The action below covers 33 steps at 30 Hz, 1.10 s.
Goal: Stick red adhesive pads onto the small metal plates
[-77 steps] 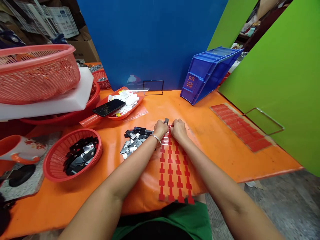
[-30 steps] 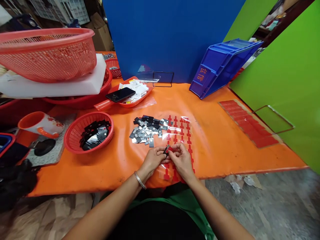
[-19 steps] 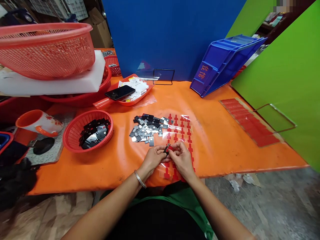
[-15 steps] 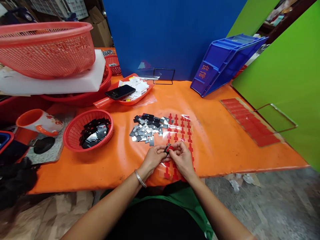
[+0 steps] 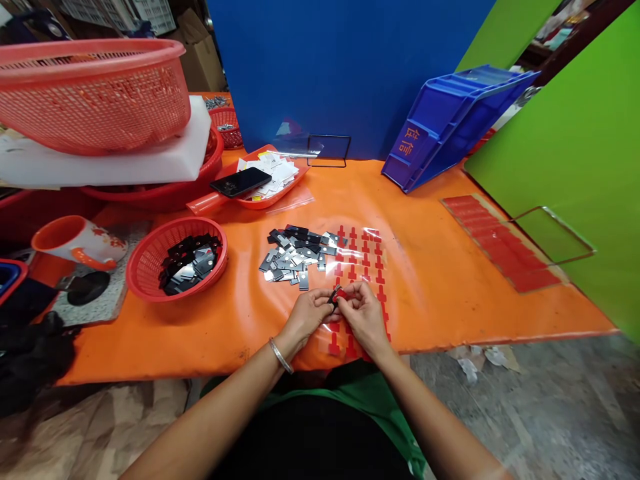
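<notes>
My left hand [image 5: 306,313] pinches a small black metal piece [image 5: 332,300] in front of me. On that piece my right hand [image 5: 364,315] holds a red T-shaped sticker [image 5: 341,293] between thumb and fingers; the fingertips partly hide both. Beneath my hands lies a clear sheet with rows of red T-shaped stickers [image 5: 365,259]. Just beyond my left hand is a loose pile of black and silver metal pieces [image 5: 295,255]. More such pieces fill a red basket [image 5: 134,270] to the left.
A red scoop [image 5: 295,183] holds white paper pieces, with a black phone [image 5: 242,182] on top. A mug [image 5: 75,241] stands at the left below a large red basket [image 5: 100,100]. Tilted at the back right is a blue bin [image 5: 425,133]. A red sheet [image 5: 500,243] lies on the right.
Both hands stay in nearly the same place. The fingers and the red sticker at the metal piece have shifted slightly.
</notes>
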Motion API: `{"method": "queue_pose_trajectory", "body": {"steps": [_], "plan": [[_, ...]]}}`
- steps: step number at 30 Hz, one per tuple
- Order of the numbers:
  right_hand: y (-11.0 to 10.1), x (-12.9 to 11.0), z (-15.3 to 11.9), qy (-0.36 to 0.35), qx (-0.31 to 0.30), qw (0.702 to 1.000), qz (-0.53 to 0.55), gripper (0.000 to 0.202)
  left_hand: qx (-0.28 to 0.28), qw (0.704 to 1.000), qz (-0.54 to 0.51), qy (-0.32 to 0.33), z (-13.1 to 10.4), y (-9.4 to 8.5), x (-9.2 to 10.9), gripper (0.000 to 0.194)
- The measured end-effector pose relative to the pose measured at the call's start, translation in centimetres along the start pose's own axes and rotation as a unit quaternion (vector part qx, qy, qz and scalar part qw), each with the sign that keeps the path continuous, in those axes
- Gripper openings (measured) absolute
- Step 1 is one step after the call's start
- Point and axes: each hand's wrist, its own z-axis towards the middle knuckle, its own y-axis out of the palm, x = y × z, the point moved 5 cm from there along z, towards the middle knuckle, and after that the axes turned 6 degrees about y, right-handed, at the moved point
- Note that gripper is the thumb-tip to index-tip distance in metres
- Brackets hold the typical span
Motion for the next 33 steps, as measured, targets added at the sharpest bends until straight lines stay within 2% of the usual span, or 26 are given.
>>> {"method": "queue_pose_trajectory", "body": {"steps": [9, 14, 17, 20, 22, 33], "plan": [[0.1, -0.3, -0.3, -0.035, 0.008, 0.999, -0.031, 0.023, 0.0, 1.0, -0.011, 0.01, -0.1, 0.1, 0.2, 0.015], [0.3, -0.7, -1.0, -0.08, 0.007, 0.994, -0.078, 0.015, 0.056, 0.998, -0.011, 0.023, -0.1, 0.1, -0.1, 0.006], [0.3, -1.0, -1.5, -0.111, 0.027, 0.987, -0.115, 0.01, 0.064, 0.997, -0.018, 0.032, -0.1, 0.2, -0.2, 0.006], [-0.1, -1.7, -1.6, -0.145, 0.075, 0.974, -0.159, 0.009, 0.06, 0.997, -0.018, 0.033, -0.1, 0.2, -0.3, 0.006], [-0.4, -2.1, -1.3, -0.143, 0.094, 0.971, -0.164, 0.008, 0.06, 0.998, -0.014, 0.029, -0.1, 0.1, -0.4, 0.006], [-0.5, -1.8, 0.1, -0.094, 0.074, 0.984, -0.134, 0.009, 0.071, 0.997, -0.014, 0.017, -0.2, 0.2, -0.1, 0.007]]}}
